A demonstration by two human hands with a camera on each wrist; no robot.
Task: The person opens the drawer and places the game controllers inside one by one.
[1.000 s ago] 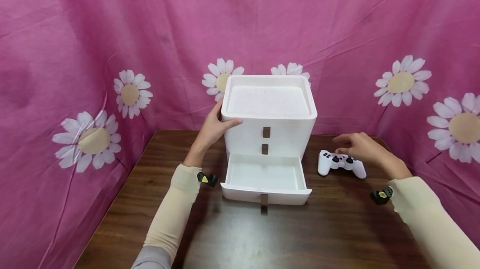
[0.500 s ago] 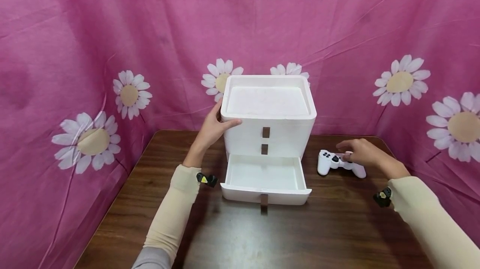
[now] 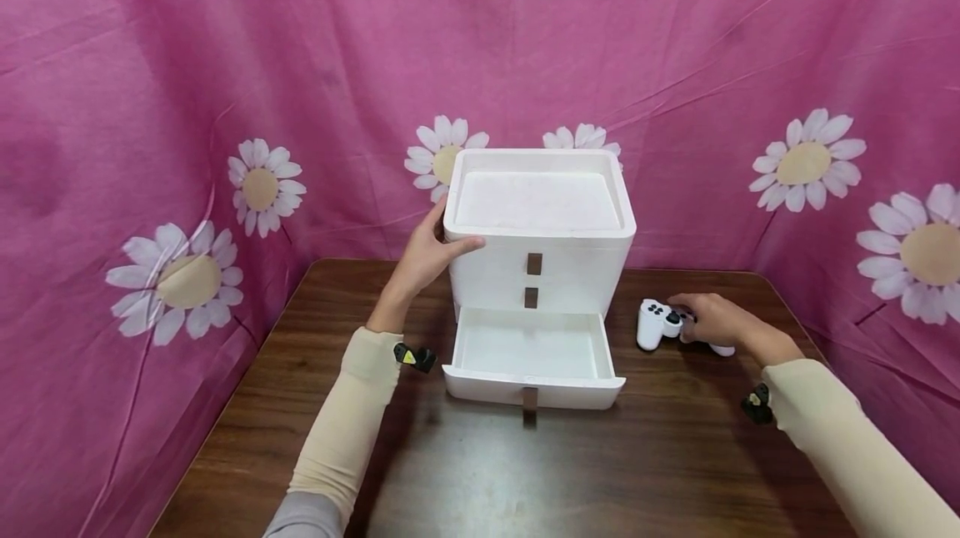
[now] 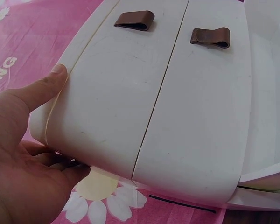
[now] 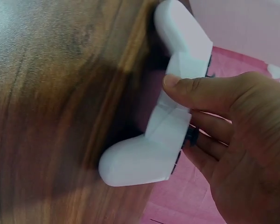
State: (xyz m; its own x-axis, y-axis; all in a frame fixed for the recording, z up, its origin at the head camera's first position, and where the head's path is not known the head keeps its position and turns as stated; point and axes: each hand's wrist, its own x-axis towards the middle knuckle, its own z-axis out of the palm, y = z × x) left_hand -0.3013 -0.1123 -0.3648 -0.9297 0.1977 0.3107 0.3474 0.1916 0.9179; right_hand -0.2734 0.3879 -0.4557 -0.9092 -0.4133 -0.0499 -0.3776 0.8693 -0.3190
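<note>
A white drawer unit (image 3: 491, 284) stands at the back of the table, its bottom drawer (image 3: 487, 390) pulled out with nothing inside. My left hand (image 3: 426, 258) grips the unit's upper left corner. In the left wrist view, the thumb lies on the front and the fingers curl against the side. To the unit's right is a white game controller (image 3: 649, 326) with black sticks and buttons. My right hand (image 3: 723, 323) holds it by the middle, covering much of it from above. The right wrist view shows the thumb on the controller's near edge (image 5: 172, 119), fingers over its face.
Brown tabs (image 3: 534, 263) serve as pulls on the drawer fronts, and a shallow rimmed tray (image 3: 536, 203) forms the unit's top. The dark wooden table (image 3: 480, 480) backs onto a pink curtain (image 3: 525, 46) with daisies.
My right hand has come down and left onto the controller and now grasps it. The left hand keeps its hold on the drawer unit's corner.
</note>
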